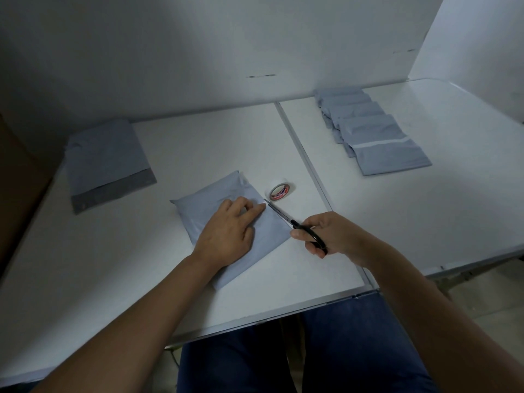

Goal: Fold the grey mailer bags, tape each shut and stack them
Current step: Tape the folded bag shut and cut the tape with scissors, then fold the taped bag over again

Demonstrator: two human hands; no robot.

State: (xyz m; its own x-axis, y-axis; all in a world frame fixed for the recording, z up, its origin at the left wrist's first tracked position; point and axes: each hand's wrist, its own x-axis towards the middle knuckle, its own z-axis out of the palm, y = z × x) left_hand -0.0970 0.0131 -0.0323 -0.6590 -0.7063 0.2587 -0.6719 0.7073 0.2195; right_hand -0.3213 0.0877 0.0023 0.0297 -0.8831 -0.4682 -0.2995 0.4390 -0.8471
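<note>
On the near half of the white table [141, 279], dead centre, lies the folded grey mailer bag [204, 205], and it sits skewed: its long axis runs on a diagonal, from the far-left corner down to the near-right corner by the table edge. The left hand [226, 234] is down flat on top of it, fingers stretched out and pointing far-right, pressing the fold, gripping nothing. The right hand [326, 234] curls round the black handles of the scissors [295, 225], and those blades point up and left along the bag's right edge, the tip just beside the left fingertips [259, 208]. Whether any tape sits between the blades, I cannot tell. Just beyond the blade tip stands the tape roll [279, 190], lying flat, close to the bag's far-right edge. Over at far left, well apart, rests an unfolded mailer [105, 163], its darker flap end towards the near side. Far right, across the table seam, a row of finished bags [368, 129] overlaps in a line, receding towards the white wall [198, 52]. Below the table edge, blue trousers [354, 350].
</note>
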